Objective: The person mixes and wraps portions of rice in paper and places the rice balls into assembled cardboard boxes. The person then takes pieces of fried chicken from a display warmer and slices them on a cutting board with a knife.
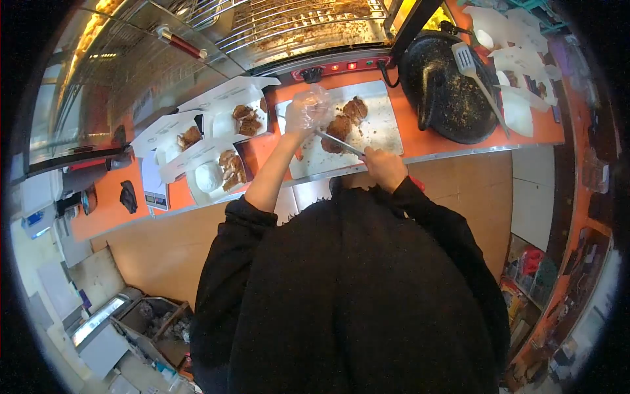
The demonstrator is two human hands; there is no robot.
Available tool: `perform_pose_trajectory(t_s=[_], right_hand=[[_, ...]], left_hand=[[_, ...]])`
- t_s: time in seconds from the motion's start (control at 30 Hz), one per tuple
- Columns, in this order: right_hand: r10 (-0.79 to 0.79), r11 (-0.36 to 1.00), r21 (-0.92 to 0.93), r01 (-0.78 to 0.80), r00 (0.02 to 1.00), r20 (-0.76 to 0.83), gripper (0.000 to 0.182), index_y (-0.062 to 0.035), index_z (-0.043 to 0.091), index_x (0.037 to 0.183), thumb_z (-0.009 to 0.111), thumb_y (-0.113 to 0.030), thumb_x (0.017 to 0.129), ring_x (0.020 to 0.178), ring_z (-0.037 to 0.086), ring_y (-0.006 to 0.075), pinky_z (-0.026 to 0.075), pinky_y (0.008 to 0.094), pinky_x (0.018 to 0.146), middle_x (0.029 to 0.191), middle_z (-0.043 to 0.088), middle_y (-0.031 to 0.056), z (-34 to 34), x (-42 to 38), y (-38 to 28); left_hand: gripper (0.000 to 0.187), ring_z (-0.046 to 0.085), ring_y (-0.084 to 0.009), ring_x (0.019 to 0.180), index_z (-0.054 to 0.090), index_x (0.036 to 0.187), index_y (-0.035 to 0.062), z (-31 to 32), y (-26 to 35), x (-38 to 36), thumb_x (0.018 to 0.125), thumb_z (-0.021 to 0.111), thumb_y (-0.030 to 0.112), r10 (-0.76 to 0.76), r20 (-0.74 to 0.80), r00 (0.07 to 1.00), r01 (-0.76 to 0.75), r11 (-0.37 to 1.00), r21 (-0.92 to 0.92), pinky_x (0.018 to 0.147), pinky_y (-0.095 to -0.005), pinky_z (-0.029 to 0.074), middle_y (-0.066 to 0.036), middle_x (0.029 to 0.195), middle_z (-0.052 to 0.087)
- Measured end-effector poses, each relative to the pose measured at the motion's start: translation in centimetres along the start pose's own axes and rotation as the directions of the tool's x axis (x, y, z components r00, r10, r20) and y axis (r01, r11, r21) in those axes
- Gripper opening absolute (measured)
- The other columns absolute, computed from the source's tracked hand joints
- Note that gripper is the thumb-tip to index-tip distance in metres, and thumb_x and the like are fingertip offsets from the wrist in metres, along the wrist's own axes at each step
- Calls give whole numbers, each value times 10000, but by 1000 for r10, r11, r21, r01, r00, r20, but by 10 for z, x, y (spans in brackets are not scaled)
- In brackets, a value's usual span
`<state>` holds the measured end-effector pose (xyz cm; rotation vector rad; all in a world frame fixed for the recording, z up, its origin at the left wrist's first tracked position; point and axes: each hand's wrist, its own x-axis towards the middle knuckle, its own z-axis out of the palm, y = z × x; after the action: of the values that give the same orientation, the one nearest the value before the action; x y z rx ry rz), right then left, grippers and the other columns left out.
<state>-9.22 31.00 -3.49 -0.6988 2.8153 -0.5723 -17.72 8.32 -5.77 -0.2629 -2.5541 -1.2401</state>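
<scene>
My left hand (307, 111), in a clear plastic glove, rests on the white cutting board (380, 131) beside pieces of roasted meat (346, 120). My right hand (384, 167) grips the handle of a long knife (338, 142), whose blade points at the meat near the gloved hand. Three white takeaway boxes lie to the left: one with meat (244, 118), one with meat (187, 138), one with rice and meat (216, 174).
A black round pan (446, 85) with a metal spatula (476, 75) sits to the right on the orange counter (420, 141). Behind stands a rotisserie oven (295, 26). Folded white boxes (512, 59) lie far right. A small black object (128, 196) sits left.
</scene>
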Motion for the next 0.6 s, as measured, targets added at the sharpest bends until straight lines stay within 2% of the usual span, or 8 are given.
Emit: perform_pose_trajectory(t_s=[0.07, 0.1, 0.13, 0.27, 0.33, 0.47, 0.57, 0.6], right_hand=[[-5, 999, -49, 6, 1000, 29, 207, -63, 477, 776, 474, -265, 824, 529, 561, 318, 431, 419, 450, 599, 548, 143, -20, 3, -13], [-6, 996, -94, 11, 998, 61, 196, -69, 476, 803, 445, -260, 835, 542, 579, 304, 446, 407, 448, 607, 559, 135, -25, 1, -18], [2, 996, -89, 4, 998, 67, 196, -69, 476, 803, 445, -260, 835, 542, 579, 304, 446, 407, 448, 607, 559, 135, -13, 4, -13], [-8, 993, -120, 18, 996, 89, 202, -78, 474, 850, 424, -274, 841, 542, 582, 292, 459, 405, 479, 635, 570, 129, 35, 13, 3], [-43, 994, -96, 47, 998, 45, 237, -69, 456, 803, 451, -304, 840, 508, 557, 303, 424, 407, 428, 585, 545, 129, 37, 13, 5], [-45, 997, -67, 49, 997, 59, 245, -72, 460, 788, 451, -311, 840, 511, 557, 306, 419, 416, 426, 590, 547, 137, 1, 9, -11], [-19, 999, -31, 21, 998, 56, 243, -75, 463, 782, 448, -310, 842, 508, 555, 307, 420, 411, 422, 597, 545, 142, -14, 13, -20], [10, 998, -64, -8, 999, 44, 235, -78, 465, 786, 452, -306, 841, 505, 553, 307, 419, 408, 419, 597, 544, 145, -12, 13, -21]], left_hand=[[140, 576, -293, 638, 622, 721, 120, -4, 10, 6, 718, 566, 249, 0, 25, 1000, 0, 1000, -29, 551, -367, 457, -96, 701, 593], [155, 577, -292, 633, 622, 723, 119, -5, 12, 4, 712, 564, 263, -57, 66, 996, 51, 994, 93, 557, -368, 458, -99, 707, 597], [171, 578, -290, 628, 622, 726, 118, -5, 11, 2, 706, 562, 277, -117, 100, 988, 94, 972, 215, 563, -369, 460, -102, 713, 602], [218, 581, -293, 621, 623, 730, 113, 15, -38, -19, 707, 543, 314, -160, 252, 955, 91, 960, 266, 573, -381, 463, -104, 741, 609], [272, 584, -286, 647, 625, 724, 107, 17, -41, -16, 706, 523, 359, -324, 331, 886, 167, 890, 425, 589, -384, 463, -99, 753, 616], [266, 566, -300, 654, 621, 719, 56, 1, -4, -14, 739, 522, 301, -356, 210, 911, 333, 933, 138, 615, -378, 448, -125, 704, 601], [250, 567, -290, 662, 613, 713, 49, -8, 2, 0, 791, 479, 245, 40, 64, 997, -59, 944, 324, 623, -374, 448, -115, 703, 603], [250, 567, -290, 662, 613, 713, 49, -6, -2, 2, 791, 479, 245, 37, 63, 997, -55, 944, 325, 623, -374, 448, -115, 703, 603]])
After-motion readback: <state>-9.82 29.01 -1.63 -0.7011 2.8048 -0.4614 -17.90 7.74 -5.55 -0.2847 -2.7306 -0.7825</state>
